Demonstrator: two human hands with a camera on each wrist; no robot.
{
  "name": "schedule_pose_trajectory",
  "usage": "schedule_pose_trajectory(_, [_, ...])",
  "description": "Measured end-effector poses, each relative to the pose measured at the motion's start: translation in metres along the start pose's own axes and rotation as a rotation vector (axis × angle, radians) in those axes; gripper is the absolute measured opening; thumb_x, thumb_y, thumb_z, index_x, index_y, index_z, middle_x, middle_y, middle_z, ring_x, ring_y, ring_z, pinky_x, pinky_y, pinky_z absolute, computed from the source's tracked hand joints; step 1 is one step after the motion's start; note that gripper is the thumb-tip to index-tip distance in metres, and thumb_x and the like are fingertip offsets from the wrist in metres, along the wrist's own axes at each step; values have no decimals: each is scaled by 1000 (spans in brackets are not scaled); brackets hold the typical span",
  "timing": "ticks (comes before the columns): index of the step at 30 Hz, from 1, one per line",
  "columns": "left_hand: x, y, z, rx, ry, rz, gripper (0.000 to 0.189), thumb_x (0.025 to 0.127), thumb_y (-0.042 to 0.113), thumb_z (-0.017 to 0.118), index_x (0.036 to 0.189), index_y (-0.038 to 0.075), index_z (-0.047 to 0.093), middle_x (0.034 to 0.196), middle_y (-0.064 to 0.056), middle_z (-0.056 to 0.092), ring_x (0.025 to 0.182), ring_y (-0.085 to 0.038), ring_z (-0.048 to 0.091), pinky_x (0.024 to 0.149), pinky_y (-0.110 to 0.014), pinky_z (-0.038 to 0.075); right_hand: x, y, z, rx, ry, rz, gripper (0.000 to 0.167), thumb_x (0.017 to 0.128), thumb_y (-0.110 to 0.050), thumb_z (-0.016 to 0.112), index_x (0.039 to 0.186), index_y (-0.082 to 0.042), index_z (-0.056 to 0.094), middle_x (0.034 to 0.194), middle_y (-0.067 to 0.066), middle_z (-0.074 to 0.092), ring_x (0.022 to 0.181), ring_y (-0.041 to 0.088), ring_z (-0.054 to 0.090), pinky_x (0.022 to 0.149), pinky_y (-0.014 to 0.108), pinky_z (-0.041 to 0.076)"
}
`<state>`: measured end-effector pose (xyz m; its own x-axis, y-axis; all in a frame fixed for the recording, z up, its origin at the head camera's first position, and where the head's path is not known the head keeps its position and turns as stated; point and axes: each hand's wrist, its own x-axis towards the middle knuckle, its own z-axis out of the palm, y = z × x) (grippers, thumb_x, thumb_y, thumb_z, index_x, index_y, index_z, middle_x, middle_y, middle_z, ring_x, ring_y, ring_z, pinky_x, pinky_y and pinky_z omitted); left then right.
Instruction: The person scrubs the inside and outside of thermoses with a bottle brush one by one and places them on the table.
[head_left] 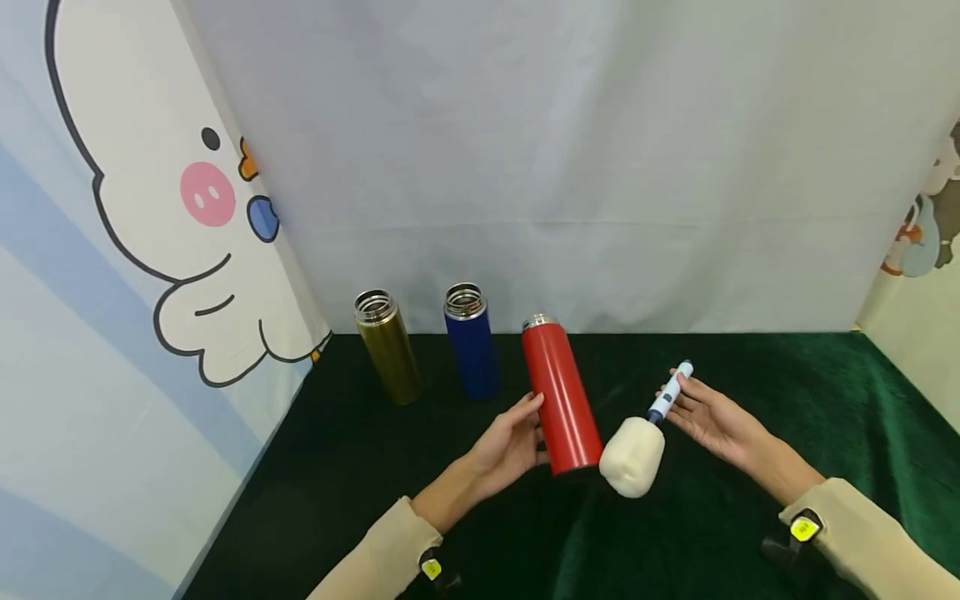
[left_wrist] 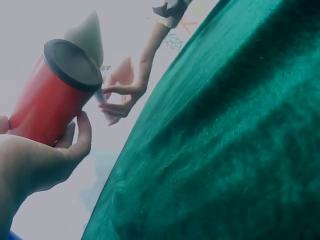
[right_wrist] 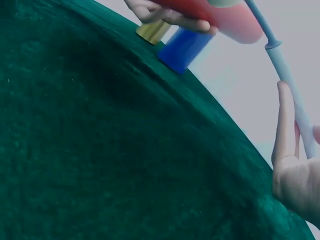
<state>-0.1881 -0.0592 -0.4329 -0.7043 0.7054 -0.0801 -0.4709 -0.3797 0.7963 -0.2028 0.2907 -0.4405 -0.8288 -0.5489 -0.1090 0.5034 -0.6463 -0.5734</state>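
My left hand (head_left: 510, 446) grips a red thermos bottle (head_left: 562, 396) around its lower side and holds it tilted above the table. Its steel neck points up and away, lidless as far as I can see. The dark base (left_wrist: 72, 65) shows in the left wrist view. My right hand (head_left: 716, 421) holds a sponge bottle brush by its pale blue handle (head_left: 670, 392). The brush's cream sponge head (head_left: 632, 458) hangs beside the bottle's lower end; whether they touch I cannot tell. In the right wrist view, fingers lie along the handle (right_wrist: 290, 85).
Behind the left hand stand a gold bottle (head_left: 392, 358) and a blue bottle (head_left: 472, 350), both with uncovered steel mouths. Dark green velvet cloth (head_left: 750, 533) covers the table. A pale curtain (head_left: 525, 167) closes off the back, and a cartoon-printed panel (head_left: 135, 333) rises at left.
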Motion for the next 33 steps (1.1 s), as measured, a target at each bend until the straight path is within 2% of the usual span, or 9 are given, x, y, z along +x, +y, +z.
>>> schedule_pose_trajectory(3, [-1,-1,2,-22,3,-6,53,111,38,37,159,23,21,140,2,52,123,-14,56,102,-37,50,-2,-4,-3,31,29,-19,36,113,-19,29,118,-11,65,114,8,68,110,20,70,100,32,57])
schedule_pose_trajectory(7, [-1,-7,5,-21,3,-13,55,110,35,40,160,21,20,142,1,50,125,-15,55,102,-36,50,5,-13,1,116,204,-52,21,110,-18,42,129,-19,48,112,9,64,103,24,71,99,32,57])
schedule_pose_trajectory(9, [-2,-9,5,-12,-7,-17,55,110,33,40,160,20,20,142,2,50,124,-15,55,101,-35,50,12,-16,5,163,286,-70,37,107,-16,48,139,-29,35,111,9,61,99,25,71,101,30,56])
schedule_pose_trajectory(11, [-3,-11,5,-15,-15,-27,54,110,31,40,159,19,22,141,1,51,124,-16,54,100,-35,51,23,-18,9,234,319,-85,53,106,-15,52,144,-38,23,111,11,59,98,27,71,106,28,52])
schedule_pose_trajectory(14, [-4,-13,5,-28,-19,-49,53,109,28,41,158,18,25,140,1,52,125,-17,54,99,-36,52,38,-20,16,334,323,-111,58,104,-13,55,144,-41,23,110,13,59,101,29,70,114,27,45])
schedule_pose_trajectory(19, [-5,-15,7,-23,-36,-67,50,110,25,40,157,13,28,138,1,55,125,-16,56,99,-39,53,50,-22,25,435,320,-148,44,104,-12,54,135,-34,31,108,16,61,108,32,71,118,26,39])
schedule_pose_trajectory(24, [-5,-13,7,-28,-34,-50,46,111,26,35,155,14,29,137,2,55,122,-16,56,99,-38,53,43,-19,29,411,343,-129,41,103,-13,56,135,-31,36,108,16,64,111,30,71,118,26,38])
schedule_pose_trajectory(29, [-1,-8,6,-32,-19,-20,50,111,31,35,157,15,26,139,1,53,122,-17,54,99,-36,53,30,-12,30,356,337,-109,44,103,-12,57,136,-30,34,109,16,65,111,28,71,120,26,35])
schedule_pose_trajectory(33, [3,-7,4,-46,30,4,52,111,32,38,158,17,24,140,-1,50,124,-18,53,99,-36,52,15,-7,29,318,348,-92,48,104,-13,57,138,-35,31,111,13,62,103,28,71,115,27,43])
